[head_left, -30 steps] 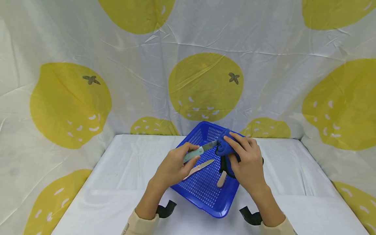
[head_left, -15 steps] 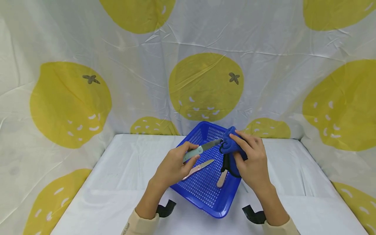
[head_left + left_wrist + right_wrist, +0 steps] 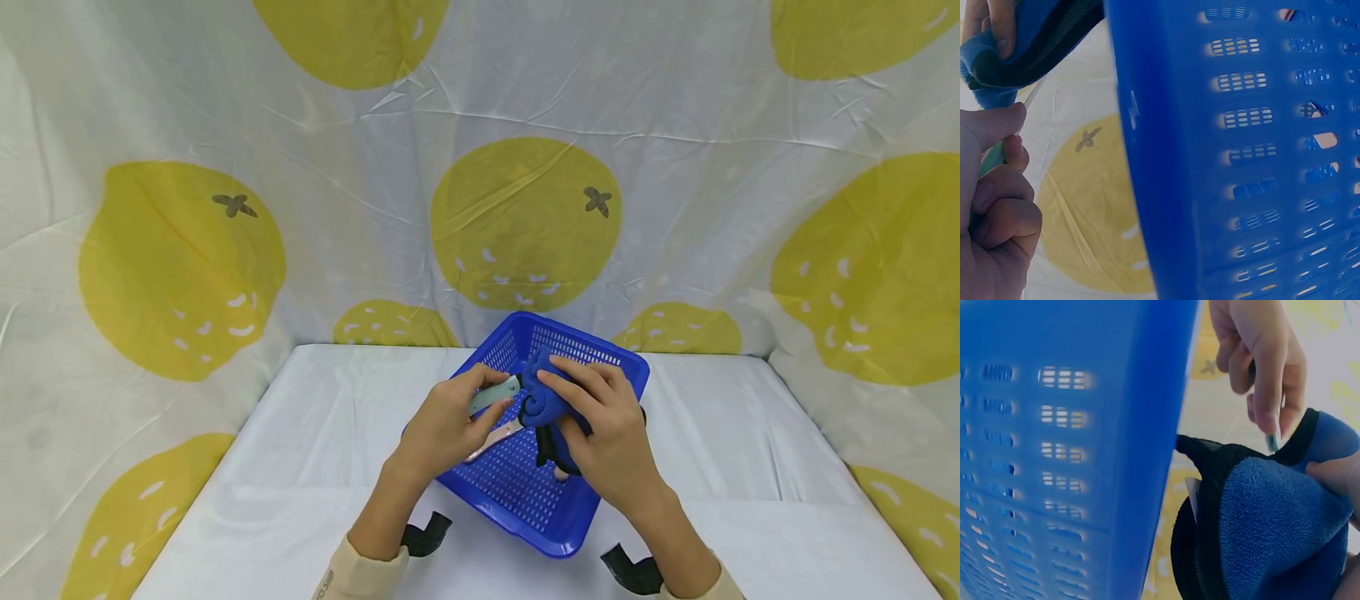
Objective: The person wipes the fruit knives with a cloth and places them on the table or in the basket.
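Note:
My left hand [image 3: 441, 427] grips a folding knife [image 3: 493, 395] by its mint-green handle over the basket. A blue terry cloth [image 3: 545, 402] with black edging is folded over the blade, so most of the blade is hidden. My right hand [image 3: 609, 429] pinches that cloth from the right side, its bunched edge right at the handle's end. In the right wrist view the cloth [image 3: 1272, 519] hangs in a fold below the left hand [image 3: 1266, 362]. A pink-handled knife [image 3: 497, 438] lies unfolded in the basket beneath the hands, its blade covered by the cloth in this view.
The blue perforated basket [image 3: 553, 543] stands turned at an angle on the white-covered table [image 3: 360, 417]. Another pale pink handle [image 3: 561, 474] shows inside it under the hanging cloth. Behind the table hangs a lemon-print sheet [image 3: 675, 233].
My right hand has first drawn the cloth right towards the blade's tip, then slid it back left and nearer, up to the handle. The left hand has stayed almost still.

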{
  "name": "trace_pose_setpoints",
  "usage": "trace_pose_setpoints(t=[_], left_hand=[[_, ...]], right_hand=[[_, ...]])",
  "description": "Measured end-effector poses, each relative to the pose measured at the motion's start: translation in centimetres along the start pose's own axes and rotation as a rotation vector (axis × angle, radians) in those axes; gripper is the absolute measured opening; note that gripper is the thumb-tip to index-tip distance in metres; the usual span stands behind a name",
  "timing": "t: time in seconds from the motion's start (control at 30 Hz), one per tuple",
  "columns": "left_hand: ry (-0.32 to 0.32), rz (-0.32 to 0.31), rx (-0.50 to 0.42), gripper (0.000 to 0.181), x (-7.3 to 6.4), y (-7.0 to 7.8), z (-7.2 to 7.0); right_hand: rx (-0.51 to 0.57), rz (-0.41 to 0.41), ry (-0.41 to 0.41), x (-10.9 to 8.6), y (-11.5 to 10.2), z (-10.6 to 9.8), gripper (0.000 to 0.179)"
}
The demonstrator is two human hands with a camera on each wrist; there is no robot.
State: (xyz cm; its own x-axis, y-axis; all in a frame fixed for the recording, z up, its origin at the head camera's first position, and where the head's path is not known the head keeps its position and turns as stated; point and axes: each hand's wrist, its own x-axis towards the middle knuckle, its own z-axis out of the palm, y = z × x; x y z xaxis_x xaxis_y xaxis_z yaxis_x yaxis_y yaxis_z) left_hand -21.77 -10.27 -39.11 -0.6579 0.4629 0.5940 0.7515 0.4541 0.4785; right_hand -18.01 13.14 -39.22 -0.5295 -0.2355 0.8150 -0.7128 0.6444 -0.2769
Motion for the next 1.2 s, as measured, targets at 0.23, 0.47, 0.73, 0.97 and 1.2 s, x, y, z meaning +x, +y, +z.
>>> trace_pose_setpoints(t=[0.23, 0.47, 0.73, 0.97, 1.2], left_hand=[[-0.002, 0.023, 0.013, 0.027, 0.1, 0.1, 0.4], [-0.009, 0.016, -0.042, 0.025, 0.2, 0.7, 0.0], [-0.009, 0.036, -0.071, 0.024, 0.2, 0.7, -0.2], [0.009, 0.044, -0.078, 0.024, 0.2, 0.3, -0.2], [0.005, 0.019, -0.073, 0.023, 0.1, 0.1, -0.3]], right_hand=[[0.000, -0.029, -0.036, 0.1, -0.7, 0.6, 0.052], [-0.019, -0.015, -0.025, 0.0, -0.9, 0.6, 0.051], [-0.040, 0.005, -0.027, 0.1, -0.9, 0.6, 0.049], [-0.060, 0.021, -0.015, 0.2, -0.3, 0.5, 0.046], [-0.059, 0.059, -0.007, 0.4, 0.3, 0.1, 0.046]])
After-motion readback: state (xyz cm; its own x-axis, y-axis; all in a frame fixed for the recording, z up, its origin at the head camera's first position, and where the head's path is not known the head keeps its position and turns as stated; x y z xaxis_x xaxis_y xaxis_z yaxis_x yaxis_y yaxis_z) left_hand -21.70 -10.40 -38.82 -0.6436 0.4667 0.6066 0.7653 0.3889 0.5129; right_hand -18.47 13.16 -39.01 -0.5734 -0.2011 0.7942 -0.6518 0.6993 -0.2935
